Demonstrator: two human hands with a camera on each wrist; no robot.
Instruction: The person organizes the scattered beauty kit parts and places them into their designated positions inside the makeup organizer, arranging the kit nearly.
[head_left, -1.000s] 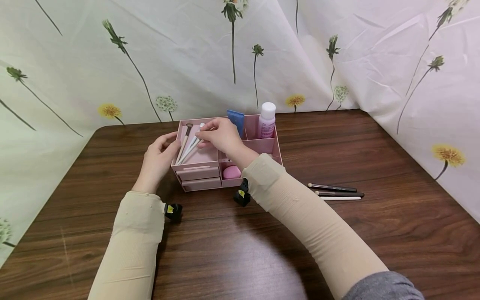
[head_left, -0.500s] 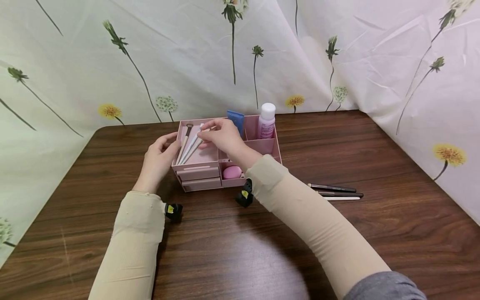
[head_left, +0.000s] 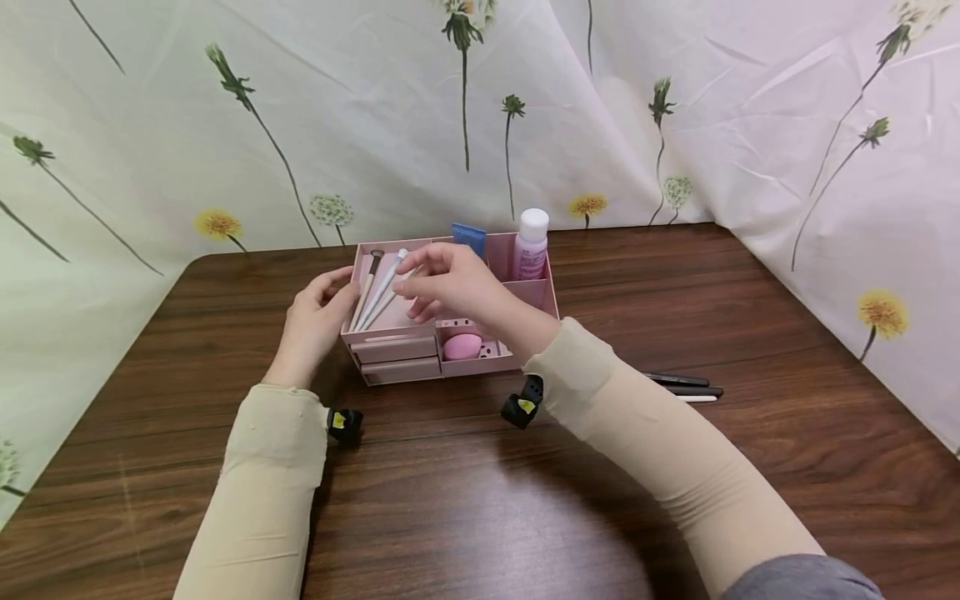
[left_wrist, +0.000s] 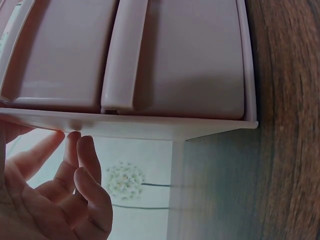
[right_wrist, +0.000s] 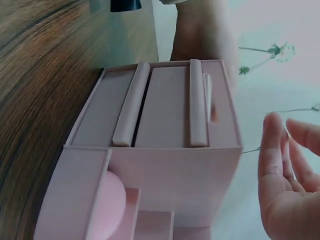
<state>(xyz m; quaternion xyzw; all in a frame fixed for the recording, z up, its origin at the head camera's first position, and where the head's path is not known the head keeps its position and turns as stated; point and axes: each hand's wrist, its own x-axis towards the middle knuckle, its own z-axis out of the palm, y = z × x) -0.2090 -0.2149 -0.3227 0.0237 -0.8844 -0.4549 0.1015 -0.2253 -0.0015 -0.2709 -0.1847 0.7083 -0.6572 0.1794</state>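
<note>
My left hand [head_left: 311,325] rests against the left side of a pink makeup organizer [head_left: 397,371]; in the left wrist view its bent fingers [left_wrist: 89,155] touch the outer wall. Over the organizer's top left tray hovers my right hand [head_left: 459,285], with thumb and fingers apart and nothing between them. In that tray lie a makeup brush [head_left: 365,293] with a dark tip and slim white brushes [head_left: 381,293], slanting and close together. The right wrist view shows the right hand [right_wrist: 287,185] above the organizer, its fingers loosely bent.
A pink sponge [head_left: 462,347] sits in the front right compartment. A blue tube [head_left: 468,238] and a white-capped bottle [head_left: 531,246] stand in the back compartments. Dark-handled brushes [head_left: 686,382] and a white one [head_left: 699,398] lie on the wooden table [head_left: 420,500], partly behind the right sleeve.
My right hand has let go of a white brush, which now lies in the tray. Its fingers have spread, and the hand has drawn slightly right. The left hand has stayed in place.
</note>
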